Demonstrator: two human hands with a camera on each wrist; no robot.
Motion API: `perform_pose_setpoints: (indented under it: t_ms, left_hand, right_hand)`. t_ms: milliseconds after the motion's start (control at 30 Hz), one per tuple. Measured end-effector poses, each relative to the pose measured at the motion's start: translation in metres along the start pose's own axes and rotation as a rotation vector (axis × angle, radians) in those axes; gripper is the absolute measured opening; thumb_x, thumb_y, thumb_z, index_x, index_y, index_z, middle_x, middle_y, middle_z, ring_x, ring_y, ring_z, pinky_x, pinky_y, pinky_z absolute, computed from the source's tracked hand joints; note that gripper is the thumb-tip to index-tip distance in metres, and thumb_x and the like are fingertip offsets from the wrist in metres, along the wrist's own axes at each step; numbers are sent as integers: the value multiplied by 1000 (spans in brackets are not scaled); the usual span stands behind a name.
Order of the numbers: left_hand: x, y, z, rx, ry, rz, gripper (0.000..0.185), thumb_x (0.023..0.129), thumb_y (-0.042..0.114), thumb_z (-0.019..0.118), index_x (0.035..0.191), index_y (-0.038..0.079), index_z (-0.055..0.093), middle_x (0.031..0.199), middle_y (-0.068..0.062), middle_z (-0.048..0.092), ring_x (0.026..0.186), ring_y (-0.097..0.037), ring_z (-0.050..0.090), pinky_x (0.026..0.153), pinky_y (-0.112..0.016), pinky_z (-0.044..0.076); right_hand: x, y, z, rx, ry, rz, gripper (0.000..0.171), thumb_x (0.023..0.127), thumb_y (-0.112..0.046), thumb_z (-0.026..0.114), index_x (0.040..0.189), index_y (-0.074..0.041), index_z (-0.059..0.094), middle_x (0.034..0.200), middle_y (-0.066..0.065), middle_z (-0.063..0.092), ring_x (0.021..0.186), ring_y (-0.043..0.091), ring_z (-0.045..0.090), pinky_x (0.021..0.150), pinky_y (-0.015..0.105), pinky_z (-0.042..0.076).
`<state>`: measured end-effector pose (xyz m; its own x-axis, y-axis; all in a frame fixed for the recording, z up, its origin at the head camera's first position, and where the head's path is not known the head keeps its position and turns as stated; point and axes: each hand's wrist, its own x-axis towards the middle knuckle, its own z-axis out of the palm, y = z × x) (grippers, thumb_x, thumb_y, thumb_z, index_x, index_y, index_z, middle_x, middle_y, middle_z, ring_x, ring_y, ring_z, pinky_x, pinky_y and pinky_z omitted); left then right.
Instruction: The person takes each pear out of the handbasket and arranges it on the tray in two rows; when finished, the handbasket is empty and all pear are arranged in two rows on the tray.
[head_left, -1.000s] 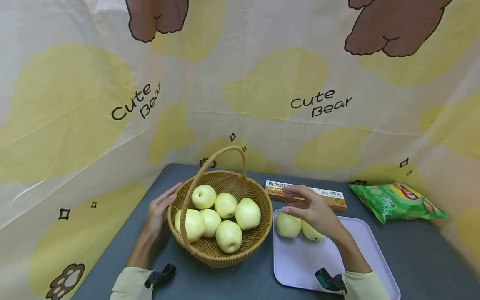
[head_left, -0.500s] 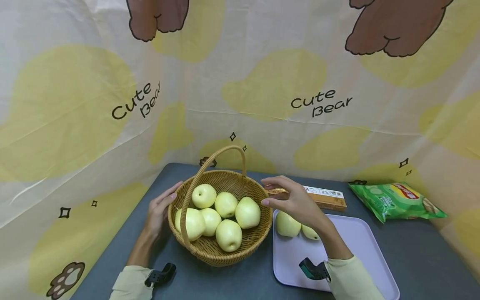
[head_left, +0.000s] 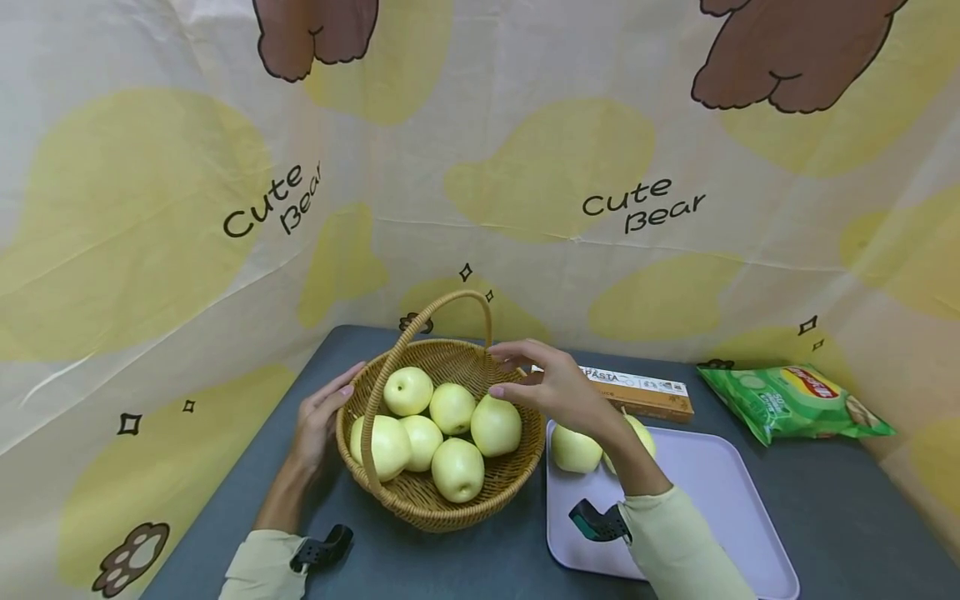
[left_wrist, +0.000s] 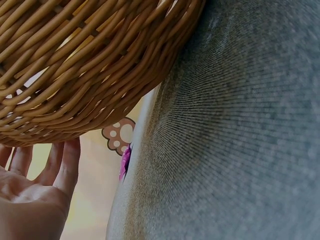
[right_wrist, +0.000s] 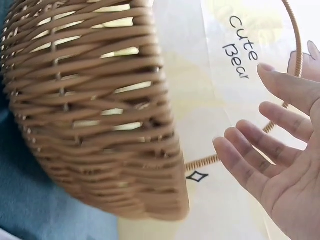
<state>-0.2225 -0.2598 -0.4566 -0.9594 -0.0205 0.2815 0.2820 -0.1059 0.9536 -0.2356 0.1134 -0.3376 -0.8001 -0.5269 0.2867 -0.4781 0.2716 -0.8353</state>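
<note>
A round wicker basket (head_left: 442,523) with an arched handle (head_left: 396,354) holds several pale green apples (head_left: 457,471). My left hand (head_left: 309,433) rests against the basket's left side, its extended fingers touching the weave; the left wrist view shows those fingertips (left_wrist: 70,155) at the wicker wall (left_wrist: 85,75). Over the basket's right rim hovers my right hand (head_left: 555,385), fingers spread and bent slightly, holding nothing. Its thumb appears close to the rightmost apple (head_left: 496,427); contact cannot be told. In the right wrist view the empty palm (right_wrist: 295,200) is seen beside the basket (right_wrist: 90,110).
A lilac tray (head_left: 720,492) to the right bears two more apples (head_left: 573,450), one partly behind my forearm. Behind it lies a pasta box (head_left: 652,400). A green chip bag (head_left: 798,404) lies at the far right, near the printed cloth backdrop (head_left: 525,167).
My right hand has moved left from above the tray to above the basket's right rim, uncovering more of the pasta box. The left hand and basket have stayed still.
</note>
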Motion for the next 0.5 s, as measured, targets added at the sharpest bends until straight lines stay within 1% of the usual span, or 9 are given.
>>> perform_pose_setpoints:
  t_ms: [100,167,300,500]
  left_hand:
    - [0,0,0,7,-2,-5,48,113,19,49,155,-4,49,143,9,67,131,-8,63,109,-27,52]
    - [0,1,0,7,-4,-7,48,113,19,50,155,-4,49,143,9,67,131,-8,63,109,-26,52]
    - [-1,1,0,6,-10,-10,49,113,19,50,156,-4,48,142,11,67,130,-6,64,108,-24,52]
    - [-1,1,0,10,-9,-8,49,113,19,50,156,-5,48,141,12,67,129,-4,64,105,-21,53]
  right_hand:
    - [7,-2,4,12,-12,-7,49,94,-24,84,140,-16,69,135,4,67,129,32,63,107,58,54]
    - [12,-4,6,1,-20,-7,49,94,-25,84,140,-16,68,134,4,68,127,30,63,108,58,54]
    - [20,-8,9,-16,-28,1,49,93,-27,85,139,-18,69,132,3,69,124,25,64,108,57,54]
    - [29,-15,13,-31,-43,-2,48,94,-28,84,138,-17,69,130,2,71,125,30,65,107,54,55]
